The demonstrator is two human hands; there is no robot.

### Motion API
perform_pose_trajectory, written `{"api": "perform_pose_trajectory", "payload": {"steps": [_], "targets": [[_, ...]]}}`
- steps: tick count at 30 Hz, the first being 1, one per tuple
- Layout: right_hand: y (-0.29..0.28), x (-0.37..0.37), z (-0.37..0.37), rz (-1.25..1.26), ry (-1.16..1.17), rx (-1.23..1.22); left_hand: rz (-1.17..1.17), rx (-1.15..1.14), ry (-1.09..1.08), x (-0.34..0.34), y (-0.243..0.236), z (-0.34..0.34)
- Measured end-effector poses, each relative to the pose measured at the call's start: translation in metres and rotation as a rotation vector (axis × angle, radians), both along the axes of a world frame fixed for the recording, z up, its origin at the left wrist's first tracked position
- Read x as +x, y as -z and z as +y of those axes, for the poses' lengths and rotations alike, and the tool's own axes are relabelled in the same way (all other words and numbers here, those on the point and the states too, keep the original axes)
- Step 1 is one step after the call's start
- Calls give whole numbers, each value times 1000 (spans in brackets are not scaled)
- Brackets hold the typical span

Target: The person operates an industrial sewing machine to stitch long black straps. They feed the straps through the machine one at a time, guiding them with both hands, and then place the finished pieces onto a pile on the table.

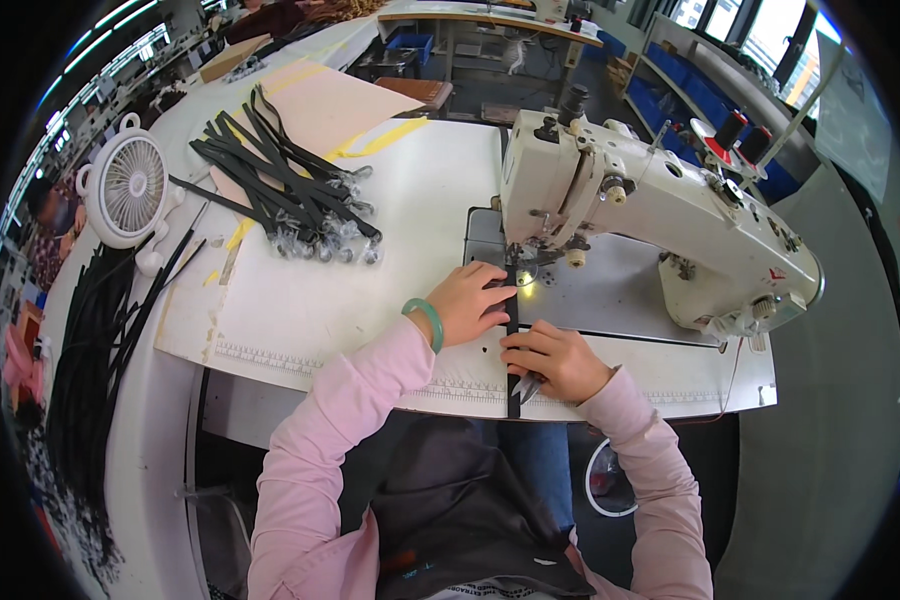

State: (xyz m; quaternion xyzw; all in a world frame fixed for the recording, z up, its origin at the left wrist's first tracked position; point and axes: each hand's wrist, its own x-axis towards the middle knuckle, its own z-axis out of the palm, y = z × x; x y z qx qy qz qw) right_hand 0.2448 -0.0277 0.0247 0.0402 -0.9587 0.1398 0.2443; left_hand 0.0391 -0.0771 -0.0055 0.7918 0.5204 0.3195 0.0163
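Note:
My left hand (468, 300), with a green bangle on the wrist, rests spread on a long black strap (510, 400) just below the needle area of the white industrial sewing machine (600, 175). A small light glows by the needle on the metal plate (620, 290). Below it, my right hand (560, 365) is closed around a small metal tool (530, 388), apparently snips, with its fingers also touching the strap. The strap runs from under the machine down over the front edge of the white worktop (370, 200), across a printed ruler strip.
Black straps with shiny ends (300, 210) lie on pink sheet material (340, 100) at back left. A white fan (125, 190) stands beside hanging black straps (90, 360). A person (55, 215) is at far left. Thread spools (732, 130) and blue bins (655, 90) are behind the machine.

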Motion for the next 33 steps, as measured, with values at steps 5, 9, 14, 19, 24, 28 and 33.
{"api": "perform_pose_trajectory", "payload": {"steps": [5,9,14,19,24,28,33], "targets": [[1,0,1,-8,-3,1,-1,-13,-2,0,1,0],[-1,1,0,-18,-3,0,7,-12,-3,0,0,0],[1,1,1,-18,-2,-13,0,-11,1,0,1,1],[-2,2,0,-35,5,-14,3,0,-3,0,2,0],[-1,2,-1,-29,57,-7,6,-4,-1,0,2,0],[-4,2,-1,-46,149,-5,2,-2,2,-1,1,0],[2,0,4,-14,232,-50,2,7,5,-2,2,2]]}}
